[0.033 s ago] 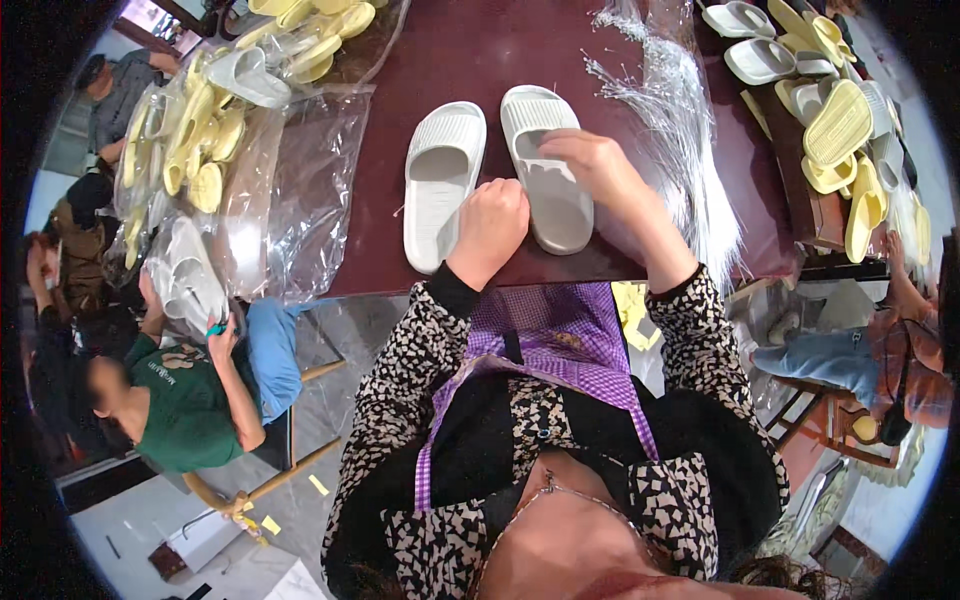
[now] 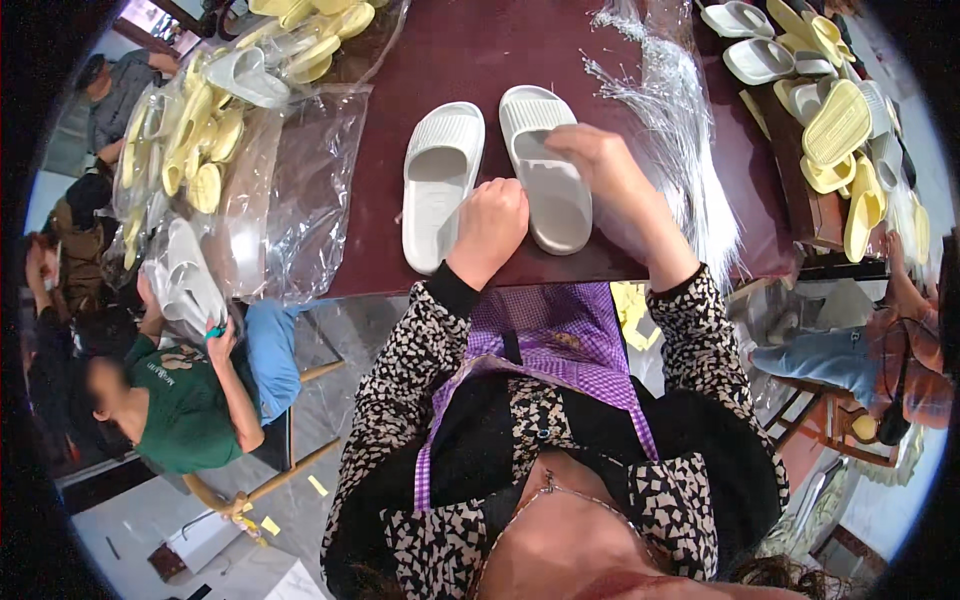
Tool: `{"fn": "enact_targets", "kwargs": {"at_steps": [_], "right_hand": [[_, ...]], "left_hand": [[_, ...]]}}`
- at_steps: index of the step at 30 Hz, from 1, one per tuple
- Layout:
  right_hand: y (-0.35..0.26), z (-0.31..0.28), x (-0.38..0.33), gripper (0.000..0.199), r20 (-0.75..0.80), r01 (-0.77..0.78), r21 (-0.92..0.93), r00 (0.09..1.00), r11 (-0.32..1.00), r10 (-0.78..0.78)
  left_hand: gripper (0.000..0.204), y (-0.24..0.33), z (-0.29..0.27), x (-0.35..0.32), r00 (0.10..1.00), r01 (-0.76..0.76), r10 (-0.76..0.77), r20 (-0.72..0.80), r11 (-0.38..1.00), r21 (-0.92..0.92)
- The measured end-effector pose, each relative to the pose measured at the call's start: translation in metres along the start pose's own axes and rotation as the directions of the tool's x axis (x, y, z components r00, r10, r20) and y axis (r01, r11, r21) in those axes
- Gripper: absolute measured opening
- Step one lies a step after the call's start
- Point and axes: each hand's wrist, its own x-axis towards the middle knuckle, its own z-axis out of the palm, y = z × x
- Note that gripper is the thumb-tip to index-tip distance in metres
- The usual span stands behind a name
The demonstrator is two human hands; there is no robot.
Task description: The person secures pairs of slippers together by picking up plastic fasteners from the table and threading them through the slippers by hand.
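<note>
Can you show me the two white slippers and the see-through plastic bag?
left slipper (image 2: 437,190), head view, on its footbed.
right slipper (image 2: 553,200), head view, on its footbed.
plastic bag (image 2: 300,190), head view, on its flat middle.

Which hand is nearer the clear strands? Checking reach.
Right. The right hand lies on the right slipper beside the strands; the left hand sits farther left.

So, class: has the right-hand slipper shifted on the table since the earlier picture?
No. The right slipper lies in the same spot beside the left slipper, its heel equally near the table edge.
</note>
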Motion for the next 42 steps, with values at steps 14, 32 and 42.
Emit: {"fn": "enact_targets", "kwargs": {"at_steps": [14,32,42], "right_hand": [[0.106,0.018,0.075,0.034,-0.092,-0.544,-0.270,0.836,0.794,0.541],[0.086,0.017,0.048,0.011,-0.239,-0.437,0.198,0.847,0.877,0.476],[0.079,0.021,0.036,0.013,-0.198,-0.450,0.170,0.856,0.877,0.478]], "left_hand": [[0.008,0.001,0.017,0.005,0.995,-0.103,0.103,0.013,0.989,0.103],[0.011,-0.009,-0.038,-0.018,0.978,0.022,0.053,0.200,0.935,-0.355],[0.008,-0.070,-0.043,0.002,0.980,-0.176,0.191,0.064,0.965,-0.192]]}}
